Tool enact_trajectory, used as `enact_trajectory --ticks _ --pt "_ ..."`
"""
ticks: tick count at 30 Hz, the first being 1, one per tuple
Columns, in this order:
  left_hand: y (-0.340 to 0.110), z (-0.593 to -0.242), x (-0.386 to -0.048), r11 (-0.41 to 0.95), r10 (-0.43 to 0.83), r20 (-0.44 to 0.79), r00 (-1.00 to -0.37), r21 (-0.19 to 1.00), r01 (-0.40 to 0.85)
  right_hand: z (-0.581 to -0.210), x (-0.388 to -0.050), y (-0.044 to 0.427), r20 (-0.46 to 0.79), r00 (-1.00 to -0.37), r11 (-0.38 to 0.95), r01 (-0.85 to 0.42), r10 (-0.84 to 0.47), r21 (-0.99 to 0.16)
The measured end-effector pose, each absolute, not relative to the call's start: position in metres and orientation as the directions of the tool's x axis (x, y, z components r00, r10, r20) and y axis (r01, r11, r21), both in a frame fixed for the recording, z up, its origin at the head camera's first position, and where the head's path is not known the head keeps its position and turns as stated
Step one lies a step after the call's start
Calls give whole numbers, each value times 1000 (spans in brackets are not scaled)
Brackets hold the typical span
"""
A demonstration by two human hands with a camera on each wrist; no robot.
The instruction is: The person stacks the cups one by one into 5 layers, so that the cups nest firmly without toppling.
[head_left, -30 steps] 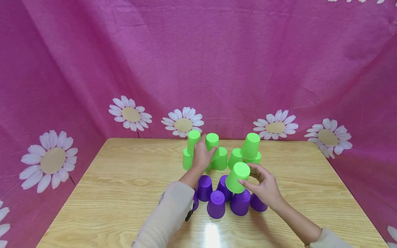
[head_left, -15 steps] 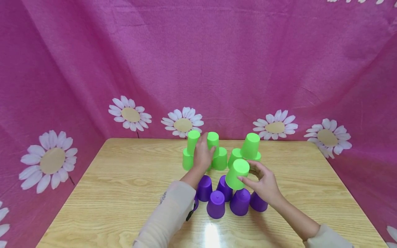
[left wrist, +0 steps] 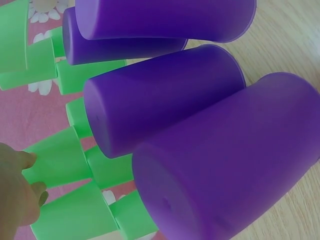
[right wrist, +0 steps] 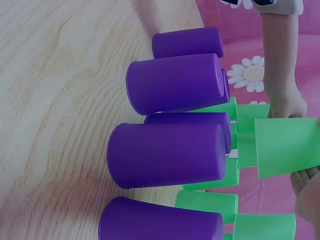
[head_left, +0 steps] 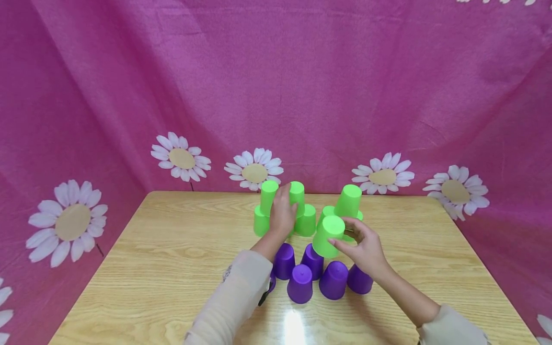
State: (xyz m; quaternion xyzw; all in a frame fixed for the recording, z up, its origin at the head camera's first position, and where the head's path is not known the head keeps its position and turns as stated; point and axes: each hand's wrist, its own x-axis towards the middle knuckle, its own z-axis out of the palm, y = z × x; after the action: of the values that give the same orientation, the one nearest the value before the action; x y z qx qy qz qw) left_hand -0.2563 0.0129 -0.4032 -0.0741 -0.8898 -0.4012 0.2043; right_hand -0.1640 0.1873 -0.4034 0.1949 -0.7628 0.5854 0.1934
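In the head view my left hand [head_left: 282, 213] grips an upside-down green cup [head_left: 297, 197] on the upper tier of the back row, thumb in front. The left wrist view shows fingertips [left wrist: 27, 160] on that cup [left wrist: 57, 160]. Another upper green cup [head_left: 269, 197] stands just left of it. My right hand [head_left: 365, 247] holds an inverted green cup [head_left: 327, 237] between thumb and fingers, raised in front of the back row. Right of this, an upper green cup [head_left: 348, 201] rests on lower ones, partly hidden by the held cup.
Several inverted purple cups [head_left: 300, 285] stand on the wooden table [head_left: 181, 249] nearer the person, some partly behind the left sleeve [head_left: 241, 287]. Lower green cups [head_left: 306, 221] form the back row's base. A pink daisy-print cloth [head_left: 280, 96] hangs behind and along the sides.
My right hand has carried its green cup a little up and away, toward the back row. The left hand and the cup it grips have shifted slightly right.
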Motion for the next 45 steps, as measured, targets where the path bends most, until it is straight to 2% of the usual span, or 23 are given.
enact_trajectory --ticks 8,18,26,31,40,45 --pt "10 -402 -253 667 -21 439 -898 675 314 -403 -169 186 512 -858 293 -500 -40 -815" --pt "-1 -398 -239 616 -2 527 -850 670 414 -391 -181 188 491 -869 301 -454 56 -838" --pt "-17 -404 -227 521 -8 521 -853 731 442 -390 -197 182 417 -904 303 -372 98 -877" --pt "-27 -413 -219 475 38 477 -878 764 436 -391 -207 180 348 -930 314 -297 120 -902" --pt "-47 -424 -197 515 149 444 -884 728 453 -400 -222 176 283 -945 317 -221 166 -922" --pt "-55 -433 -189 487 170 430 -887 745 455 -396 -226 169 295 -939 311 -230 179 -922"
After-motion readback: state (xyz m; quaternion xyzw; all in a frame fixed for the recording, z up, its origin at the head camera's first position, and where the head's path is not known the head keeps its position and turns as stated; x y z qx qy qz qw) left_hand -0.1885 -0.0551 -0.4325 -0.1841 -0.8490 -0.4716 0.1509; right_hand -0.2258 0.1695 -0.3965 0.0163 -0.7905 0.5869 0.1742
